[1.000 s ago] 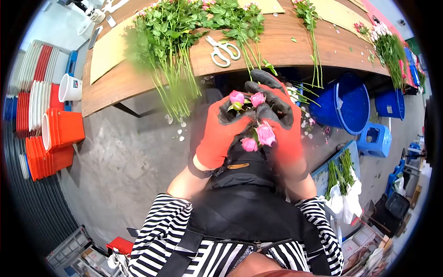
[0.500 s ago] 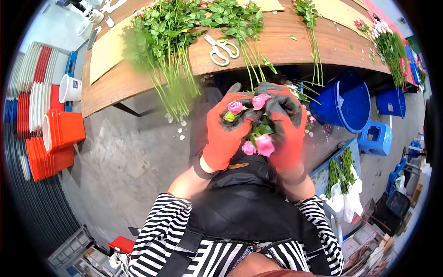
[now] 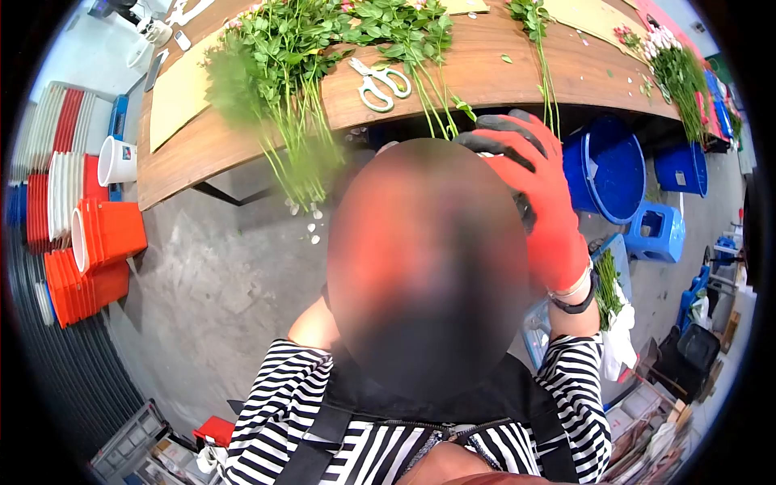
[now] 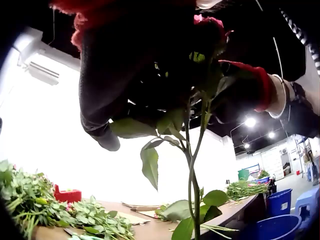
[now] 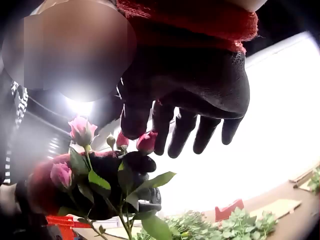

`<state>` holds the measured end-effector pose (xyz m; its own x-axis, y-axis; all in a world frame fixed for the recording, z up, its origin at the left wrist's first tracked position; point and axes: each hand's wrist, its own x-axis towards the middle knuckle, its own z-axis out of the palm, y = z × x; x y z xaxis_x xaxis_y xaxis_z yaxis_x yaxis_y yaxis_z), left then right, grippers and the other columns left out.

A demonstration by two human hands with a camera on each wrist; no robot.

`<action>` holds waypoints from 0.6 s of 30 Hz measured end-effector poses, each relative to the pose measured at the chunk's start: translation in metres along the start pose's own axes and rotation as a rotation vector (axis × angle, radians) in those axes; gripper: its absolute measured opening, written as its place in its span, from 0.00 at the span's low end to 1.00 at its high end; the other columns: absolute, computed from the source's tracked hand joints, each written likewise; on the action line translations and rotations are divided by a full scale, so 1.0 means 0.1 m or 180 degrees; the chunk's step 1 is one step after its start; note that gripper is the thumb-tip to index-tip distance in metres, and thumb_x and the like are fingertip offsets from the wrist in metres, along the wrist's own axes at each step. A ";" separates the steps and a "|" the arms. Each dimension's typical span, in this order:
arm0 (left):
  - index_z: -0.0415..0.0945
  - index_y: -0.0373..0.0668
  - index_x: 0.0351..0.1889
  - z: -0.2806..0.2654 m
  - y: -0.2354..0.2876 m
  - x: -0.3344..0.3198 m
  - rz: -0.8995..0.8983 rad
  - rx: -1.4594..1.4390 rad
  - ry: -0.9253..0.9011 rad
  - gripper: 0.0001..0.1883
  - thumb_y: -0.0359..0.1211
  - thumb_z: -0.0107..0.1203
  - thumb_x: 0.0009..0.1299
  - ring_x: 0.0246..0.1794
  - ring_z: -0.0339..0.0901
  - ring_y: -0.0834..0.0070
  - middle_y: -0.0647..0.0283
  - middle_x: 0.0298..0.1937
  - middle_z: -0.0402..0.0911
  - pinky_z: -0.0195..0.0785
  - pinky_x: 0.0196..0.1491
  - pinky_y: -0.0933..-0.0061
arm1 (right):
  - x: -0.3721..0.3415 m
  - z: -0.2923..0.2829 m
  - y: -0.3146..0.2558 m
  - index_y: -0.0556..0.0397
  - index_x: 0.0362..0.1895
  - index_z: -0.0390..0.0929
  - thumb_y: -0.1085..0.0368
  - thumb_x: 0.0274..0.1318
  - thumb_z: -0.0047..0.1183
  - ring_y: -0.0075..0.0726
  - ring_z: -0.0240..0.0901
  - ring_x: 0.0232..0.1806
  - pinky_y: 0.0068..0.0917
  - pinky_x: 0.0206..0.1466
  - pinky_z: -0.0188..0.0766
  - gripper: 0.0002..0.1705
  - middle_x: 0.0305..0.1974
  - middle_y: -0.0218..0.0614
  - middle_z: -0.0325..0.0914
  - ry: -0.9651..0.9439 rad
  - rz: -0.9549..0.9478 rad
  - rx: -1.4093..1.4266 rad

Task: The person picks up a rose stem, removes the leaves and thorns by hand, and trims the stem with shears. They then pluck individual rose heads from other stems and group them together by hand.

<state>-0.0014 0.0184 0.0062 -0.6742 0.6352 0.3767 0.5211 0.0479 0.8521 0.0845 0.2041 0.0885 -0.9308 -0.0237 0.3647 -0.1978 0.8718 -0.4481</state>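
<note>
A branching pink rose spray is in my left hand [image 5: 107, 187], gripped near its upper leaves; the glove is red with black fingers. In the right wrist view, a pale pink rose [image 5: 83, 131], a deeper pink rose [image 5: 61, 176] and a small red-pink bud [image 5: 146, 142] stand around that hand. My right hand [image 5: 192, 95], gloved alike, hangs over the buds with its fingers straight and spread, the fingertips right by the red-pink bud. The stem [image 4: 192, 175] runs down with green leaves in the left wrist view. A blurred patch hides the left hand in the head view.
Ahead is a wooden table [image 3: 477, 73] with a heap of leafy roses [image 3: 275, 73] and scissors [image 3: 380, 85]. Blue buckets [image 3: 602, 170] and a blue stool [image 3: 653, 232] stand at right. Stacked orange bins [image 3: 113, 230] are on the left. Petals lie on the floor.
The hands were together around the pink roses; now the right hand has moved off to the right and its fingers have straightened. The left hand and roses have gone behind the blur in the head view.
</note>
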 end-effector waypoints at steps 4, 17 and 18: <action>0.83 0.47 0.42 -0.03 0.16 0.04 0.0492 0.0835 -0.0146 0.26 0.29 0.64 0.39 0.48 0.73 0.60 0.65 0.37 0.79 0.47 0.72 0.39 | 0.02 -0.07 0.05 0.44 0.45 0.79 0.62 0.34 0.70 0.49 0.70 0.54 0.48 0.65 0.59 0.26 0.47 0.35 0.77 -0.0522 -0.0162 -0.0135; 0.84 0.41 0.40 -0.01 0.08 0.03 0.0396 -0.0024 -0.0244 0.22 0.23 0.58 0.44 0.46 0.76 0.59 0.62 0.39 0.82 0.58 0.67 0.50 | -0.23 0.38 0.60 0.59 0.41 0.81 0.68 0.54 0.55 0.29 0.73 0.46 0.26 0.48 0.69 0.11 0.44 0.36 0.79 -0.0804 0.1285 0.3698; 0.84 0.41 0.40 0.00 0.06 0.02 0.0324 -0.0271 -0.0162 0.21 0.23 0.58 0.44 0.45 0.77 0.59 0.62 0.39 0.82 0.61 0.65 0.53 | -0.17 0.35 0.52 0.61 0.42 0.80 0.68 0.55 0.52 0.30 0.74 0.45 0.26 0.49 0.69 0.12 0.42 0.35 0.80 -0.0732 0.2017 0.4320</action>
<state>0.0002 0.0197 0.0123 -0.5916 0.6719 0.4456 0.5377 -0.0830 0.8390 0.0794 0.2323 0.0302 -0.9693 -0.0144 -0.2455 0.2366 -0.3279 -0.9146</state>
